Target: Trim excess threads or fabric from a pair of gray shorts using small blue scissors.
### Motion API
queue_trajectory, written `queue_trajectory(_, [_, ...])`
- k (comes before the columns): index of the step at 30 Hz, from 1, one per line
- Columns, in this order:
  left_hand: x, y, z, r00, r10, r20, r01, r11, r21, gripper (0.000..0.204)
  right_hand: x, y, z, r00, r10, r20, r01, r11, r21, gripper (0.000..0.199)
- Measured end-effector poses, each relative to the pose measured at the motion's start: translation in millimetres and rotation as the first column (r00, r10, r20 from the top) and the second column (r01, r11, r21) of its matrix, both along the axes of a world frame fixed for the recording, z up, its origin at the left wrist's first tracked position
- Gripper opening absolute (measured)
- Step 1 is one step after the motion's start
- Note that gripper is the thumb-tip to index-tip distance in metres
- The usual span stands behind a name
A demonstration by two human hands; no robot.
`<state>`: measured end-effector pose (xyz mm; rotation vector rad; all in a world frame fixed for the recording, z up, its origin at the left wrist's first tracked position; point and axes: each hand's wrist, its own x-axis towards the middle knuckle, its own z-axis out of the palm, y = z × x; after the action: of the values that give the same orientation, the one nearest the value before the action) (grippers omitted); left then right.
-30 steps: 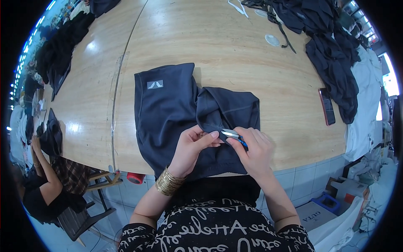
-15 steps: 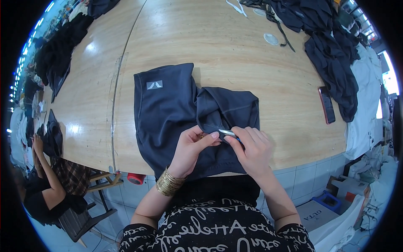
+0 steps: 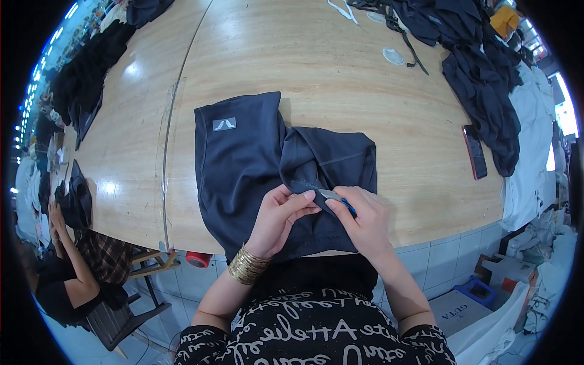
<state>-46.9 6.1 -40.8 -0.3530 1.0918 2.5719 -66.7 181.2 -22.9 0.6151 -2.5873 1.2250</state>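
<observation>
A pair of dark navy shorts (image 3: 237, 164) lies on the table in front of me, a small grey patch near the upper left corner of one leg. My left hand (image 3: 281, 219), gold bangles at its wrist, pinches the folded fabric near a seam. In my right hand (image 3: 365, 219) are thread snips (image 3: 347, 205) with metal blades and a blue handle. Their blades point left and lie against the seam, close to my left fingertips. Whether the blades are apart or together I cannot make out.
The wooden table (image 3: 426, 201) has a long joint left of the shorts. A phone (image 3: 474, 152) lies at right beside piled dark garments (image 3: 483, 103). More dark garments (image 3: 91, 73) sit at far left. A co-worker (image 3: 73, 267) sits at the left edge. Cartons (image 3: 462, 310) stand on the floor at right.
My right hand has turned slightly, showing more of the snips' blue handle. The fabric fold by my left fingers has shifted a little left. The co-worker's hands have moved slightly.
</observation>
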Motion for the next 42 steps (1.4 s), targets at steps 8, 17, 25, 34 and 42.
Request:
queue_trajectory(8, [-1.8, 2.3, -0.6, 0.999, 0.002, -0.035, -0.007, 0.987, -0.158, 0.015, -4.1, 6.2, 3.6, 0.999, 0.001, 0.046, 0.0, 1.0, -0.018, 0.02])
queue_trajectory(17, [-0.6, 4.8, -3.9, 0.994, 0.003, -0.106, -0.032, 0.959, -0.28, 0.017, -7.3, 2.2, 2.2, 0.999, 0.034, 0.024, -0.034, 0.999, 0.016, 0.023])
queue_trajectory(25, [-0.5, 4.6, -3.8, 0.995, 0.001, -0.1, -0.026, 0.967, -0.253, 0.017, -8.7, 0.9, 1.7, 0.999, 0.051, -0.013, -0.05, 0.998, 0.037, 0.023])
queue_trajectory(34, [-0.4, 7.2, -1.7, 0.993, 0.019, -0.118, -0.056, 0.947, -0.315, 0.015, -9.8, -0.9, 1.4, 0.998, 0.06, -0.018, -0.059, 0.998, 0.031, 0.02])
queue_trajectory(42, [-0.3, 8.1, -1.8, 0.989, 0.033, -0.144, -0.079, 0.942, -0.327, 0.017, -7.8, -4.4, -0.1, 0.994, 0.038, 0.104, -0.028, 0.995, -0.096, 0.018])
